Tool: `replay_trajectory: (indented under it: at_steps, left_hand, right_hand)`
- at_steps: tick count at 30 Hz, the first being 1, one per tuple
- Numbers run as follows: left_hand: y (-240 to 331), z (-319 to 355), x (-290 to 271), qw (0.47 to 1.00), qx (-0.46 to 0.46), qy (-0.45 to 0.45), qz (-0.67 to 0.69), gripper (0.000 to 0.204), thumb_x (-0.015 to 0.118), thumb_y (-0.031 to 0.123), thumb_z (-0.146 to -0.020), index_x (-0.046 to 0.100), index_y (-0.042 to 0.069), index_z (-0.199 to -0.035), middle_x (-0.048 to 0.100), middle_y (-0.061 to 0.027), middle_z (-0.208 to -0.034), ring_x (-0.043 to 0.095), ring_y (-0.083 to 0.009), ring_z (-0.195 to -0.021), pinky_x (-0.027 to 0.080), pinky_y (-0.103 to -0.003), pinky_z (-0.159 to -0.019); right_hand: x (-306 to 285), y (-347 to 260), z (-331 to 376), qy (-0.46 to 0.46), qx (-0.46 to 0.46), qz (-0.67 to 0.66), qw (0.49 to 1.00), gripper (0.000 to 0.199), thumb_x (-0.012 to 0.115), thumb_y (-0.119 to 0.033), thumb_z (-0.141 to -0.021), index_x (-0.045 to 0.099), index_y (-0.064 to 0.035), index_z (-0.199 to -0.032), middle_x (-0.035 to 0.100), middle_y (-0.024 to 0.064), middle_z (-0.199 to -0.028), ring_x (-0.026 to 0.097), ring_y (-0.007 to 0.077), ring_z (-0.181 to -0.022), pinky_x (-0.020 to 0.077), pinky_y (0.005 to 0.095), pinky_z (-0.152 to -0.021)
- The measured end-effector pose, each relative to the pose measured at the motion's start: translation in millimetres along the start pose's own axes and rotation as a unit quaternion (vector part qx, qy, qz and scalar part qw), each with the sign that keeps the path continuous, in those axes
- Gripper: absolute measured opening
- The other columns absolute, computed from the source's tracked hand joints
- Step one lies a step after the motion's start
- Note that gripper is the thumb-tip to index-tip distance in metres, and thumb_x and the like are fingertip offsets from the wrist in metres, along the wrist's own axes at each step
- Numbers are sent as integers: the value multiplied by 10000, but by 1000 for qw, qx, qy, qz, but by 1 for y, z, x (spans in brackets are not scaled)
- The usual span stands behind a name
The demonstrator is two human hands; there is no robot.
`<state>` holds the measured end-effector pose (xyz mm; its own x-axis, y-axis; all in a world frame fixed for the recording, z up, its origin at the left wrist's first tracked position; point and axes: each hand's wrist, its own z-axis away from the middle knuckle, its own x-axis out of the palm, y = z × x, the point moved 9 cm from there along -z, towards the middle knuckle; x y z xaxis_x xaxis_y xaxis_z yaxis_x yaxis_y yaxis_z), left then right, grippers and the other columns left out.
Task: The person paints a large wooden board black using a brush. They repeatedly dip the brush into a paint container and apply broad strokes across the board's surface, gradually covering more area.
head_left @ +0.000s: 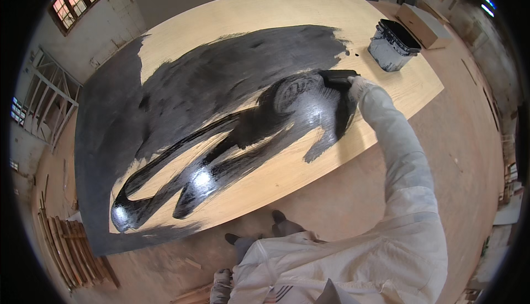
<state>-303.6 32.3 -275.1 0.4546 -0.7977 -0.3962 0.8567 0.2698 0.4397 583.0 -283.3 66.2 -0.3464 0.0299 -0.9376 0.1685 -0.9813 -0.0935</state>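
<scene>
A large pale wooden board point(281, 185) lies flat before me, much of it covered in dried-looking dark grey paint. Wet, glossy black paint point(298, 102) spreads in streaks over its middle and near left part. My right hand point(360, 87), at the end of a white sleeve, is closed round a wide paint brush point(339, 76) coated in black. The brush rests on the board at the right end of the wet patch. Low by my body hangs my left hand point(222, 279), gloved and away from the board; its fingers are not clear.
A square paint-smeared bucket point(391, 47) stands on the board's far right part. Beyond it is a cardboard box point(422, 26). Wooden poles point(69, 249) lie on the dusty floor at left, below a metal frame point(47, 97). My feet point(281, 224) are close to the board's near edge.
</scene>
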Motion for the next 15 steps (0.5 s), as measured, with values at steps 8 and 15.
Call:
replay_trajectory:
  at_steps: [8,15]
  left_hand:
    - [-3,12,0,998,-58,22,8,350,722,312,-924,834,0,-1037,824,-173,-1005,773,-276,-970,589,-414,-881]
    - [-29,24,18,999,-39,5,8,300,673,243,-991,768,-19,-1103,778,-131,-888,730,-256,-671,548,-397,-552]
  right_hand:
    - [16,18,-27,-77,-110,101,986,421,551,-246,-1107,648,-137,-1502,676,188,-1485,623,379,-1412,481,465,-1184]
    - [12,-129,15,6,-132,102,986,389,515,-297,-1143,689,-104,-1433,685,182,-1473,631,334,-1410,478,460,-1190]
